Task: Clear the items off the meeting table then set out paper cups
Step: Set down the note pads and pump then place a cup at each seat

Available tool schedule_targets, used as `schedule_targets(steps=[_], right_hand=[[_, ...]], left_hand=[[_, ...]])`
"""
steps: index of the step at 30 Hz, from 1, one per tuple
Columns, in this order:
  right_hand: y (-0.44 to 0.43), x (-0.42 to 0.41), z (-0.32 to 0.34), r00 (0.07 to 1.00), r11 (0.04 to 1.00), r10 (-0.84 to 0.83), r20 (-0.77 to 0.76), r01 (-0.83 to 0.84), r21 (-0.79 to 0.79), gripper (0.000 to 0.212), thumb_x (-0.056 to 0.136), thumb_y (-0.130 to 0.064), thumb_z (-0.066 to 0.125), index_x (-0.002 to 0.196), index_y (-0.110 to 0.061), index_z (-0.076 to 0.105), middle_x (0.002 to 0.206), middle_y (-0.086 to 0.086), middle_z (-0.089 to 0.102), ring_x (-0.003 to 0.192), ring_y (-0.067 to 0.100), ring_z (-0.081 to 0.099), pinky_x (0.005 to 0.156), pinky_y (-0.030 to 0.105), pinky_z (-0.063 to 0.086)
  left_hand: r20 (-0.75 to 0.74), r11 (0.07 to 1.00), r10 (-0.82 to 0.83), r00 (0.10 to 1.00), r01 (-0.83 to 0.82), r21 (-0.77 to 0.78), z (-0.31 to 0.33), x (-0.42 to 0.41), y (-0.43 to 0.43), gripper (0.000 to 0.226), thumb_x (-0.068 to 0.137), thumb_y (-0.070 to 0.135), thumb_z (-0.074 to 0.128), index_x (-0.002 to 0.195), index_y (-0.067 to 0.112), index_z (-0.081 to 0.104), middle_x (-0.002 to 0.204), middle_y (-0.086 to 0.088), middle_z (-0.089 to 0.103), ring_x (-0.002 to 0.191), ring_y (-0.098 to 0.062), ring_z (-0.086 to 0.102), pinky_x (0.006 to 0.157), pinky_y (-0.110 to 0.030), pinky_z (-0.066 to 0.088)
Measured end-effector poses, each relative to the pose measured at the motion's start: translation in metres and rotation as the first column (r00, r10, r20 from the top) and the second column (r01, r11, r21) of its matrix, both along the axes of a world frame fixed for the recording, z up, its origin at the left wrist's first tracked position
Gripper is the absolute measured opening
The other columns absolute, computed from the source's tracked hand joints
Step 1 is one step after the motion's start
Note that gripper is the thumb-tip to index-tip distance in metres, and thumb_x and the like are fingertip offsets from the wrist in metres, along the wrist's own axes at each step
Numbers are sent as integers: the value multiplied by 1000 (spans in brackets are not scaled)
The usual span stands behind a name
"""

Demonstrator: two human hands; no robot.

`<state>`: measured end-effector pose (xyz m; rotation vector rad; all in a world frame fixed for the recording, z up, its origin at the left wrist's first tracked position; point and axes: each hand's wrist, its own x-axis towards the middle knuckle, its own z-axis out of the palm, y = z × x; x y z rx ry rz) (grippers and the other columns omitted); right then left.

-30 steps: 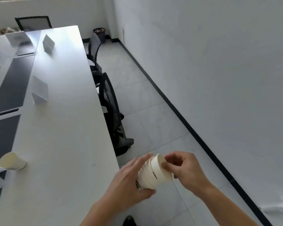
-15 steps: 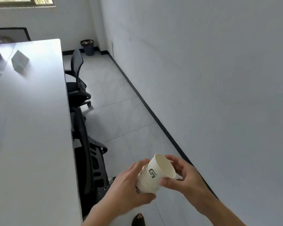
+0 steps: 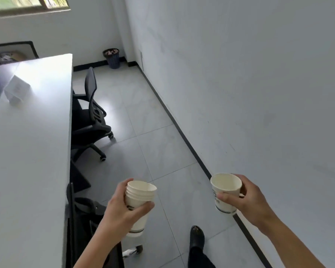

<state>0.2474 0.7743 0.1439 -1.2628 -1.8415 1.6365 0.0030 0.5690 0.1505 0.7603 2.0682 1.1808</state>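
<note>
Paper, thin and pale, is what both of your hands are closed around: your left hand (image 3: 122, 207) wraps a nested stack of cups (image 3: 138, 204), thumb across its front, and your right hand (image 3: 246, 198) pinches a single cup (image 3: 226, 192) between thumb and fingers, mouth up and tilted slightly. The two are well apart, both held over the tiled floor (image 3: 159, 144) and off the right edge of the table (image 3: 31, 151), so neither cup is set out yet. On the table only a folded white card (image 3: 17, 91) shows near its far end; its right edge beside you looks bare, though much of the top is out of frame. Black chairs (image 3: 89, 117) are tucked along that edge, one just below your left forearm. The likely slips from here: squeezing the single cup hard enough to dent its rim, loosening your left grip so the stack slides apart and drops to the floor, or setting the cup too close to the table's edge, where a chair back or your sleeve could knock it off.
</note>
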Motion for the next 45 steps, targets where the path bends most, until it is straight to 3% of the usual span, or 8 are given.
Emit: schedule_targets(steps=[7, 10, 15, 21, 26, 31, 39, 45], right_hand=[[152, -128, -3, 934, 945, 324, 151, -327, -5, 62, 56, -47, 87, 109, -32, 60, 101, -9, 69, 93, 10, 66, 72, 22, 53], [189, -196, -1, 841, 864, 495, 218, -504, -20, 55, 61, -41, 89, 106, -36, 57, 101, -8, 68, 94, 12, 66, 79, 30, 58], [227, -311, -6, 722, 749, 649, 240, -662, -32, 55, 61, -41, 89, 105, -38, 57, 100, -10, 68, 93, 11, 66, 80, 31, 58], [243, -448, -6, 658, 687, 713, 243, -724, -55, 59, 57, -43, 89, 107, -33, 60, 99, -7, 70, 91, 11, 67, 80, 31, 58], [250, -566, 5, 589, 616, 765, 260, -788, -29, 70, 46, -59, 82, 108, -33, 60, 98, -9, 71, 91, 9, 67, 81, 31, 57], [243, -672, 8, 493, 530, 825, 274, -844, -77, 69, 44, -52, 85, 106, -29, 64, 93, -8, 73, 82, 4, 68, 71, 22, 54], [200, -871, -11, 189, 234, 941, 280, -963, -134, 59, 49, -45, 86, 102, -32, 64, 95, -6, 73, 90, 11, 69, 86, 39, 58], [105, -994, -16, -81, -50, 949, 306, -993, -105, 61, 50, -50, 81, 105, -35, 60, 98, -9, 70, 93, 11, 67, 85, 39, 58]], left_hand=[[57, 972, 227, 972, -230, 48, 19, -88, 93, 72, 46, 51, 83, 110, 44, 50, 101, 3, 66, 87, -6, 64, 72, -22, 51], [72, 943, 323, 943, -327, 54, 20, -119, 109, 64, 57, 38, 86, 108, 46, 49, 99, 5, 66, 87, 0, 63, 71, -21, 50], [108, 905, 425, 899, -425, -24, 6, -188, 112, 72, 49, 49, 81, 113, 43, 51, 99, 25, 64, 89, 3, 63, 74, -22, 50], [160, 825, 560, 813, -564, -22, 3, -309, 119, 84, 44, 47, 83, 120, 36, 51, 108, 3, 67, 95, -10, 66, 75, -23, 51], [157, 767, 628, 762, -640, 39, 21, -416, 129, 76, 42, 46, 83, 112, 38, 54, 101, 3, 70, 85, -6, 68, 72, -22, 52], [143, 707, 694, 705, -705, 46, 26, -480, 121, 68, 54, 36, 85, 113, 40, 52, 100, 6, 69, 85, -4, 67, 69, -21, 54], [137, 370, 922, 363, -928, -29, 18, -551, 68, 82, 47, 47, 84, 121, 35, 50, 110, 4, 66, 96, -11, 65, 78, -24, 50], [127, 128, 984, 127, -992, 1, 25, -580, 41, 69, 56, 35, 89, 114, 35, 53, 101, 5, 68, 83, 3, 65, 71, -21, 50]])
